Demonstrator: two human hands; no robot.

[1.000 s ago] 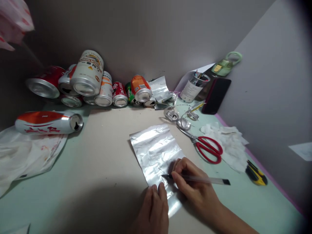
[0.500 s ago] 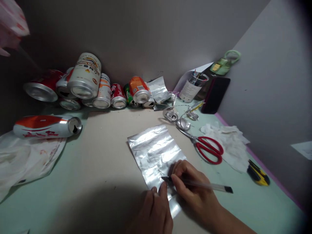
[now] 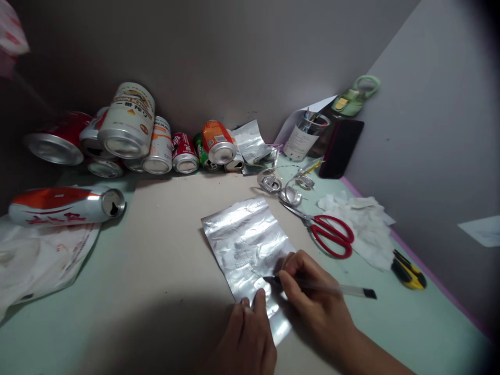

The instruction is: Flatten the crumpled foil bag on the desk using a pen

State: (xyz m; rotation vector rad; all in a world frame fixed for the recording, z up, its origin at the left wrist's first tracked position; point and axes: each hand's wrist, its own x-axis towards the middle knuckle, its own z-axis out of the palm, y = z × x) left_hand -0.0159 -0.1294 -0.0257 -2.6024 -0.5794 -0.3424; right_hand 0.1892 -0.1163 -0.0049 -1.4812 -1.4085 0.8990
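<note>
A flattened silver aluminium sheet (image 3: 246, 242) lies on the beige mat in front of me. My right hand (image 3: 312, 297) is closed round a clear pen with a black cap (image 3: 344, 290), its tip resting on the sheet's near part. My left hand (image 3: 248, 336) presses its fingertips down on the sheet's near edge, fingers held together and flat.
Red-handled scissors (image 3: 330, 234) lie right of the sheet, with cut can tops (image 3: 279, 188) behind them. Several drink cans (image 3: 156, 146) pile along the back wall. A long can (image 3: 62, 204) lies at left on a plastic bag. A yellow utility knife (image 3: 408, 271) and tissues (image 3: 363, 226) sit at right.
The view has shifted slightly. My right hand and the pen tip have crept a little to the right on the sheet; my left hand keeps pressing the near edge.
</note>
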